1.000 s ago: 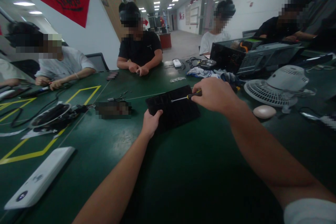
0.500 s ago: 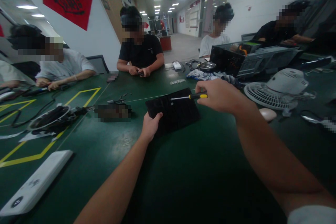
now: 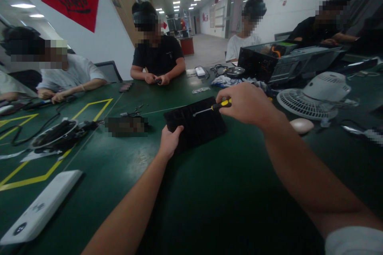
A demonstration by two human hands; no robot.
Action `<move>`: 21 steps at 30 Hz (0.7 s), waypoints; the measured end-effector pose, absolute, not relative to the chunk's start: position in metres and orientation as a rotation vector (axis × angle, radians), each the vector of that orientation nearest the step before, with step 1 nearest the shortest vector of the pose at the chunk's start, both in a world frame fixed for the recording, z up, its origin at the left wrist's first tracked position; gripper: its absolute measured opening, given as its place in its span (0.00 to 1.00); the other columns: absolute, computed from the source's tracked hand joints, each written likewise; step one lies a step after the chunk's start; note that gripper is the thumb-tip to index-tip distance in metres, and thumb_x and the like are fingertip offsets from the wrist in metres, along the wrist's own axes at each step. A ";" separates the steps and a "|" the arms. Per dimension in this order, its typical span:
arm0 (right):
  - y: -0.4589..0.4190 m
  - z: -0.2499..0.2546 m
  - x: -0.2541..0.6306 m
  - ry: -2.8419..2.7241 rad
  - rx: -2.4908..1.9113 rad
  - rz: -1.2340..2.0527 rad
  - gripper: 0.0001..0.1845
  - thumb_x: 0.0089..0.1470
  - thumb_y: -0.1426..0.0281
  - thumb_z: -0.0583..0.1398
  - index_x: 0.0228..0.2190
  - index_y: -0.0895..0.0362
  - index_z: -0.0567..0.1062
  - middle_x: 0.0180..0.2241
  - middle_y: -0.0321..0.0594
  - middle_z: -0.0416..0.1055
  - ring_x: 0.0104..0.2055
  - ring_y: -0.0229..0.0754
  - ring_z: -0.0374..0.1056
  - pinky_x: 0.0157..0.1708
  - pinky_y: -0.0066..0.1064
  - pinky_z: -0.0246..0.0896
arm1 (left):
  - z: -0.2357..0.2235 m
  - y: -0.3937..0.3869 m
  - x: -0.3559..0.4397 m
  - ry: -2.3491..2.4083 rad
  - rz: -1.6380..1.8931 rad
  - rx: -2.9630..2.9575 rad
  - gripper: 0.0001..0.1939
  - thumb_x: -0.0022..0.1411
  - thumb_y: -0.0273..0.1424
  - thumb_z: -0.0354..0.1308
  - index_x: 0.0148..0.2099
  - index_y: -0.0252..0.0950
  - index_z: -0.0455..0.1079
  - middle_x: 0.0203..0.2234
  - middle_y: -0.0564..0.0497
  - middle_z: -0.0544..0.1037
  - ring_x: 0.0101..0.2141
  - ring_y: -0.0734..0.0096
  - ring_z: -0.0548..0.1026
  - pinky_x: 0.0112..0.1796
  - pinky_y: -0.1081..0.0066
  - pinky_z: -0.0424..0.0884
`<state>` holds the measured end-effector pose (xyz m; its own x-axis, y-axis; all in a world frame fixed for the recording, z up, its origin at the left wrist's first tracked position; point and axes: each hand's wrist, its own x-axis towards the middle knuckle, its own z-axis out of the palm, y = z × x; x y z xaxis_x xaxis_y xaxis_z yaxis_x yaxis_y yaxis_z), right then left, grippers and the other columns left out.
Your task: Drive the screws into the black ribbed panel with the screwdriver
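Note:
A flat black rectangular panel (image 3: 206,127) lies tilted just over the green table (image 3: 191,191); its exact kind is not clear. My left hand (image 3: 170,139) grips its left edge, thumb on top and the other fingers hidden beneath. In my right hand (image 3: 245,103) is a screwdriver (image 3: 220,104) with a yellow and black handle, its fingers closed round the grip. The metal shaft points left and down, and its tip meets a small shiny round spot, perhaps a screw, on the panel's upper part.
To the right stand a white fan part with a grille (image 3: 311,95), a pale computer mouse (image 3: 301,126) and an opened computer case (image 3: 287,63). Left are a long white device (image 3: 42,207) and a black cabled assembly (image 3: 56,133). Several people sit around the table.
The screwdriver's tip has come down slightly onto the small round spot, and its handle is raised at a steeper slant. My left hand keeps its hold; the whole view has shifted slightly.

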<state>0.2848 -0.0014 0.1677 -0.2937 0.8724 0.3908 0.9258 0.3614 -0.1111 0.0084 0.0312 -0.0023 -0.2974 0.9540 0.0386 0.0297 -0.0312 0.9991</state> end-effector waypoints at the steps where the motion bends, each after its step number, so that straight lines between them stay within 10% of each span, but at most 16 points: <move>1: -0.001 0.167 0.284 -2.243 -1.564 -0.193 0.15 0.54 0.69 0.68 0.43 0.48 0.89 0.42 0.42 0.86 0.46 0.56 0.79 0.41 0.42 0.66 | -0.002 0.031 0.008 1.430 1.444 1.098 0.22 0.48 0.39 0.74 0.44 0.36 0.77 0.41 0.44 0.84 0.42 0.54 0.82 0.50 0.54 0.78; 21: 0.002 0.164 0.281 -2.283 -1.513 -0.248 0.16 0.56 0.73 0.66 0.44 0.47 0.89 0.45 0.43 0.84 0.47 0.55 0.76 0.39 0.40 0.62 | -0.005 0.033 0.009 1.433 1.448 1.094 0.21 0.49 0.37 0.74 0.45 0.36 0.77 0.41 0.44 0.85 0.43 0.53 0.83 0.51 0.53 0.79</move>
<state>0.2809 0.0021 0.1636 -0.3420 0.8444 0.4123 0.9132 0.4021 -0.0660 0.0090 0.0330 -0.0055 -0.3008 0.9529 0.0395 0.0294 -0.0322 0.9991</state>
